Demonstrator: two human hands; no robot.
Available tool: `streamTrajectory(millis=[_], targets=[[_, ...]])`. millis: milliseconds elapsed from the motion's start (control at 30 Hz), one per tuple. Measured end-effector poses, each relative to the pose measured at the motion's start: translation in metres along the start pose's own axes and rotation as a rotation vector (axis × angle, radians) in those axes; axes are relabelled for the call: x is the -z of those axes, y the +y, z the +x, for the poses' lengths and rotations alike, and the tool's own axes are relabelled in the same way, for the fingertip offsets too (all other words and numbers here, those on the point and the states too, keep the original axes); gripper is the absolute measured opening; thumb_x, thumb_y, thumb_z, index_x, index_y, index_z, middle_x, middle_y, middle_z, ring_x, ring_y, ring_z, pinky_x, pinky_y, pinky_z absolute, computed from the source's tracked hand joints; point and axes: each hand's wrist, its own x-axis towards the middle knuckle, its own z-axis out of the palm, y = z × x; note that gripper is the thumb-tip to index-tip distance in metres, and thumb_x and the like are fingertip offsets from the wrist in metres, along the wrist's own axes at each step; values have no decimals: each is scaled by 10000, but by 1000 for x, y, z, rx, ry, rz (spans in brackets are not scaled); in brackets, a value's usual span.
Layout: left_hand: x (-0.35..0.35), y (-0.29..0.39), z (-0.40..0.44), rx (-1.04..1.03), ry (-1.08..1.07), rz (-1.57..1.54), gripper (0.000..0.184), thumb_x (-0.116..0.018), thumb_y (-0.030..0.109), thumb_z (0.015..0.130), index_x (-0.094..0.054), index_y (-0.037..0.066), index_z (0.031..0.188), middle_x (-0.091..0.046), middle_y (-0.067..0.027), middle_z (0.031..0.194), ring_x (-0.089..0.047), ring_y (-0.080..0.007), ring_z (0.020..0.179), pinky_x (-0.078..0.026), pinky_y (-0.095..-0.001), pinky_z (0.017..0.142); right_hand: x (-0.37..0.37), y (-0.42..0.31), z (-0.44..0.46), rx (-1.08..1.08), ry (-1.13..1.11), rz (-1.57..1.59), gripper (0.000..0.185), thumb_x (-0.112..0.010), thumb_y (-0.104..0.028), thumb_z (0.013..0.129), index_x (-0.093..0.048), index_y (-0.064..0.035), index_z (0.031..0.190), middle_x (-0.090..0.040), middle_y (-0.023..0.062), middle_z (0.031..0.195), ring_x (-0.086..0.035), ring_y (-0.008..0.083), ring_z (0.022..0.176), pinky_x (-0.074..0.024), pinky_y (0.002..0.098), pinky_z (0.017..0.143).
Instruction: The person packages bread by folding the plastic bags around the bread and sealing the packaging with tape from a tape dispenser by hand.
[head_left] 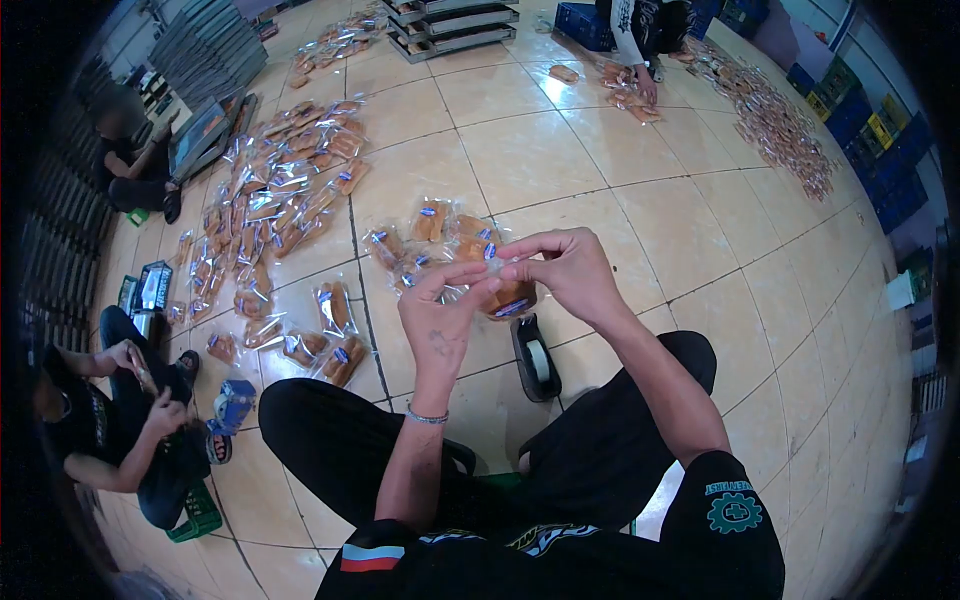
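Note:
In front of me, a clear plastic bag of bread (pixel 512 300) with a blue label hangs from my fingertips. My left hand (pixel 441 315) pinches the gathered top of the bag from the left. From the right, the thumb and index finger of my right hand (pixel 572 272) close on the same gathered plastic. Just below stands a black tape dispenser (pixel 537 360) with a pale roll of tape, on the floor between my knees. Several more bagged breads (pixel 432 218) lie just beyond my hands, partly hidden by them.
A large pile of bagged bread (pixel 290 190) spreads over the tiled floor (pixel 540 150) to the left. Two seated people are at the left; another person's hand (pixel 646 88) reaches toward bread at the top. Metal trays (pixel 450 25) are stacked at the back, with blue crates (pixel 890 165) along the right.

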Motion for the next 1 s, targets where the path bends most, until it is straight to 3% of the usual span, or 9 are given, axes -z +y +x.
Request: streamTrajectory(millis=[67,167,300,433,500,600,667,833,1000], targets=[[-4,-2,-2,-16,73,48,170,-819,41,762,-716,-2,891,-719,-56,868,-643,-121,799,-499,-274,775,-4,2,-1,482,120,-545,178,-784,-42,760,-754,-24,935,-688,74,809,-563,191,786,-467,347,729],[-4,9,-5,-104,121,198,144,-809,30,754,-717,10,863,-714,-83,877,-653,-177,821,-493,-303,795,-11,7,4,764,130,-811,151,-767,-44,742,-693,-30,873,-620,89,827,-521,267,830,-464,378,752],[7,8,-3,-260,51,617,119,-791,52,768,-705,27,846,-696,-117,886,-636,-257,875,-467,-326,845,-10,5,4,768,92,-881,163,-758,-40,734,-627,-45,831,-573,86,882,-505,283,876,-458,399,777],[15,-22,1,-225,38,466,109,-782,84,811,-689,35,836,-682,-78,871,-607,-216,878,-453,-324,822,10,10,17,541,-81,-699,183,-783,-103,780,-627,-25,836,-583,83,930,-544,253,884,-452,365,798],[16,-33,3,309,-142,-403,112,-770,104,855,-674,62,817,-627,-11,786,-562,-145,757,-433,-294,716,9,22,22,454,-159,-602,202,-791,-135,804,-630,-20,845,-586,72,929,-561,229,894,-449,353,803],[9,-42,0,595,-26,-682,128,-756,100,879,-661,90,793,-618,14,779,-547,-88,716,-402,-260,642,2,36,24,-47,-129,-252,250,-770,-256,868,-661,-32,876,-583,31,883,-570,170,898,-441,335,790],[8,-56,0,599,-9,-710,130,-749,85,876,-654,96,789,-631,8,785,-547,-75,701,-393,-246,625,-5,42,25,-364,-139,-12,294,-720,-344,905,-675,-55,873,-575,6,889,-554,134,883,-441,330,775],[14,-73,3,533,57,-699,124,-716,36,875,-632,81,795,-655,-26,844,-582,-85,765,-428,-235,669,-12,89,17,-339,-96,214,573,-556,-534,972,-388,-161,1374,-534,83,1301,-597,179,974,-487,357,815],[20,-56,14,356,237,-677,59,-686,-17,864,-666,16,908,-671,-77,987,-622,-146,959,-477,-261,877,3,122,-4,-519,48,-2,691,-518,-549,986,-284,-176,1518,-402,142,1485,-563,274,1215,-487,394,975]])
